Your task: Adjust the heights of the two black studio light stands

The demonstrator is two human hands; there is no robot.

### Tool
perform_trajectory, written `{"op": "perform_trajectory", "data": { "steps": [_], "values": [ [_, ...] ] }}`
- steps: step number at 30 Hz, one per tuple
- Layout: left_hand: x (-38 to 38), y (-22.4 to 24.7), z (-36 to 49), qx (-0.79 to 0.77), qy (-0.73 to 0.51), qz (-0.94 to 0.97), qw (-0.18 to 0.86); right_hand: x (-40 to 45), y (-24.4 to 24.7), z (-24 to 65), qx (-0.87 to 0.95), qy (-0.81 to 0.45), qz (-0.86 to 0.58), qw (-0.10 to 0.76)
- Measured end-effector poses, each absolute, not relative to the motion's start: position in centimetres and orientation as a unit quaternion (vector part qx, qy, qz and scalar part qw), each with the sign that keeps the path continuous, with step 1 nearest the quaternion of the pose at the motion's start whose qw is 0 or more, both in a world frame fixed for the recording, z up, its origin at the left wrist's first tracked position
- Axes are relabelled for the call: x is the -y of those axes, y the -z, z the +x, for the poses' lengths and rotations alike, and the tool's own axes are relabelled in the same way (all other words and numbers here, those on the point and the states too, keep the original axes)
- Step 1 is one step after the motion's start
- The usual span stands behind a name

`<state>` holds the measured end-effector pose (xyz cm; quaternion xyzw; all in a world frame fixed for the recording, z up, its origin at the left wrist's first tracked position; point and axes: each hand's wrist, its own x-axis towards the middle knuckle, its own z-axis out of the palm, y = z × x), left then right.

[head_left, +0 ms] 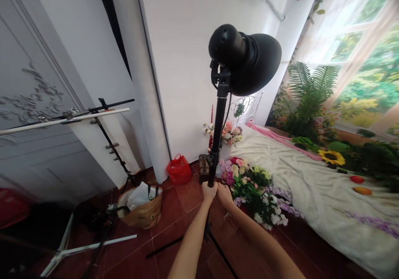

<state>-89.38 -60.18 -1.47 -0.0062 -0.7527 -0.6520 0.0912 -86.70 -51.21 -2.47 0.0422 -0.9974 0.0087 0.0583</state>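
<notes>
A black studio light (245,59) sits tilted on top of a black light stand (220,117), its reflector facing right. My left hand (209,190) is wrapped round the stand's pole below the locking joint. Just to the right, my right hand (223,192) is closed against the same pole, its fingertips partly hidden. Below my forearms, the stand's legs (165,246) spread over the red tiled floor. Artificial flowers (246,175) in pink, cream and white lie close to the right of my hands.
To the right, a bed with a cream blanket (299,179) carries a sunflower (332,157) and greenery. A red bag (179,169) and a small chest (204,167) stand by the wall. Left are a woven basket (143,212), a backdrop stand (112,142) and white metal legs (99,244).
</notes>
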Motion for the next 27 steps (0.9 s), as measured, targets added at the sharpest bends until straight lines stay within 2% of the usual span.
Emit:
{"op": "perform_trajectory", "data": {
  "steps": [2, 4, 7, 12, 15, 21, 25, 27],
  "values": [
    [60.2, 1.3, -89.3, 0.753, 0.652, -0.007, 0.09, 51.8, 3.1, -86.0, 0.995, -0.036, -0.011, 0.089],
    [60.3, 1.2, -89.2, 0.756, 0.648, -0.005, 0.086, 52.0, 3.1, -85.7, 0.994, -0.071, -0.022, 0.077],
    [60.4, 1.1, -89.2, 0.757, 0.648, 0.001, 0.083, 51.1, 1.5, -86.0, 0.994, -0.101, 0.027, 0.005],
    [60.4, 1.2, -89.3, 0.762, 0.644, 0.001, 0.067, 48.9, -2.7, -88.7, 0.979, -0.063, 0.118, -0.156],
    [60.3, 1.5, -89.4, 0.767, 0.638, -0.002, 0.074, 48.6, -4.4, -89.8, 0.969, -0.025, 0.15, -0.197],
    [60.4, 1.7, -89.6, 0.765, 0.639, -0.017, 0.084, 49.4, -3.8, -87.0, 0.991, -0.04, 0.101, -0.074],
    [60.5, 1.3, -89.4, 0.754, 0.652, -0.019, 0.078, 49.8, -0.4, -82.9, 0.985, -0.131, 0.106, 0.033],
    [60.5, 1.1, -89.3, 0.752, 0.655, -0.013, 0.071, 49.9, 1.8, -80.6, 0.982, -0.165, 0.083, 0.05]
  ]
}}
